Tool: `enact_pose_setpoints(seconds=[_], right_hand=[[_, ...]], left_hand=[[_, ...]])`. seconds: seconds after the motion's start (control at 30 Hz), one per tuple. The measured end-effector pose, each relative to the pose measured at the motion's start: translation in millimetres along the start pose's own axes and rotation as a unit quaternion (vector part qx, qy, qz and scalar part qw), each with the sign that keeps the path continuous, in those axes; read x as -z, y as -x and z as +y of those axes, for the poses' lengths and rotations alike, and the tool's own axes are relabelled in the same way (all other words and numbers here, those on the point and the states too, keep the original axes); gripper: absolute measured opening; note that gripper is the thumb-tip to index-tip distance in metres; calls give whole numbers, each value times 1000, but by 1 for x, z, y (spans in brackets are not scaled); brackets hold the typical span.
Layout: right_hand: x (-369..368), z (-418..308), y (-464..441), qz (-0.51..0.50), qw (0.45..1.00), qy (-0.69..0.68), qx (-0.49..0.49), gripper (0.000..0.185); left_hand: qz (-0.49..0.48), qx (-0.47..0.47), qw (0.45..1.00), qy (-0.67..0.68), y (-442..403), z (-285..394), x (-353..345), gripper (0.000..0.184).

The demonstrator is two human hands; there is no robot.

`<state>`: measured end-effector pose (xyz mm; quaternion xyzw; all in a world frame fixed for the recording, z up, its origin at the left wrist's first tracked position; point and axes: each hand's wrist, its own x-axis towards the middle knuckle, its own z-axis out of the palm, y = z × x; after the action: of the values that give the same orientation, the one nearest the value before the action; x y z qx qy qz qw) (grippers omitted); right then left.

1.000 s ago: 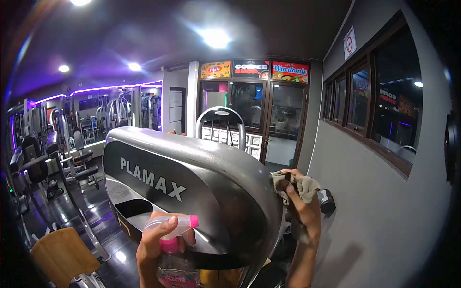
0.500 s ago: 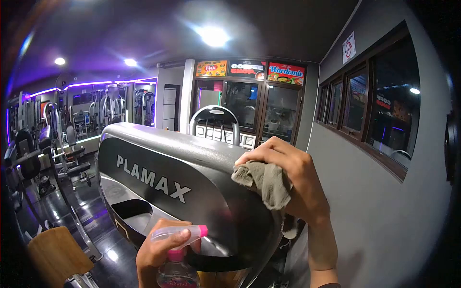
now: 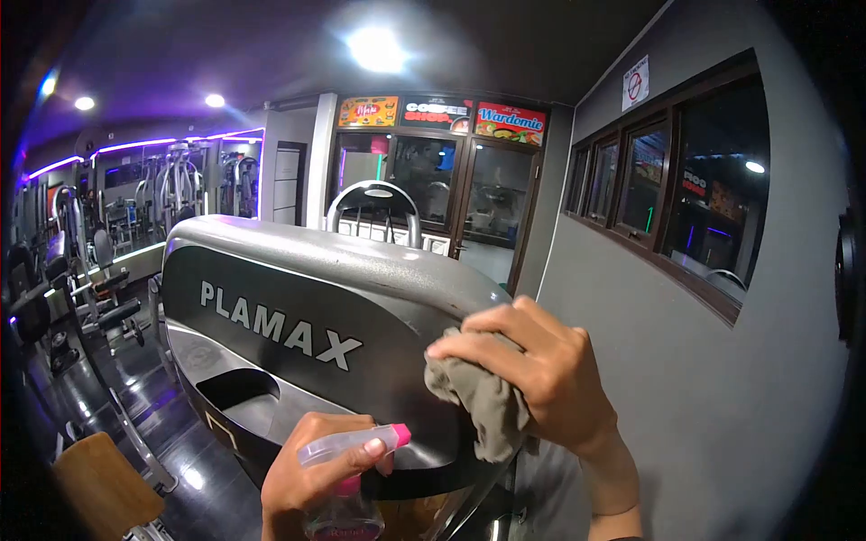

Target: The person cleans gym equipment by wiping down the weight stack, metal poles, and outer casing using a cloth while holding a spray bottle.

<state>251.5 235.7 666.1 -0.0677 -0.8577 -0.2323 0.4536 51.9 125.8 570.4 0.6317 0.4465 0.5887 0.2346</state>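
Note:
My right hand (image 3: 532, 374) is closed around a crumpled grey-green cloth (image 3: 478, 406), pressed against the right end of the machine's front panel. That grey and black machine housing (image 3: 307, 261) carries the word PLAMAX in silver letters. Low in front of the panel, my left hand (image 3: 320, 460) grips a spray bottle (image 3: 347, 523) by its neck, fingers wrapped under the clear trigger head. The pink nozzle (image 3: 401, 435) points right. The bottle's lower part runs out of the frame at the bottom.
A grey wall (image 3: 686, 406) with dark-framed windows (image 3: 649, 171) runs along the right. At lower left is a brown padded seat (image 3: 108, 482). Gym machines (image 3: 104, 270) stand at the left on a shiny dark floor (image 3: 194, 478). A door (image 3: 492, 212) is at the back.
My right hand has slid the cloth down from the top edge onto the front panel. The left hand still holds the spray bottle, and the view has shifted slightly right.

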Motion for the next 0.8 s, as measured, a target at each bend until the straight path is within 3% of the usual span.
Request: enact_pose_setpoints(seconds=[0.13, 0.23, 0.37, 0.4, 0.5, 0.6, 0.73, 0.8], right_hand=[[11, -11, 28, -41, 998, 18, -47, 24], [8, -6, 44, 27, 994, 32, -99, 22], [4, -4, 27, 71, 986, 78, -130, 23], [3, -5, 19, 68, 985, 80, -136, 23], [-7, -2, 3, 72, 991, 38, -110, 45], [-14, -16, 6, 57, 990, 57, -120, 33], [-19, -38, 43, 60, 988, 43, -138, 31], [-22, -55, 67, 61, 980, 17, -187, 28]], left_hand=[[-69, 42, 996, -31, -4, 8, 11, 52], [-85, 4, 996, -18, -8, -4, 12, 48], [-72, 21, 997, -21, -5, 3, 6, 45], [-42, -10, 999, -23, -4, 3, 4, 45], [-22, -31, 999, -27, -3, 2, 4, 45], [-33, -16, 999, -30, -5, 3, 5, 46], [-36, -4, 999, -28, -6, -2, 5, 49], [-33, -10, 999, -35, -6, 2, 5, 50]])
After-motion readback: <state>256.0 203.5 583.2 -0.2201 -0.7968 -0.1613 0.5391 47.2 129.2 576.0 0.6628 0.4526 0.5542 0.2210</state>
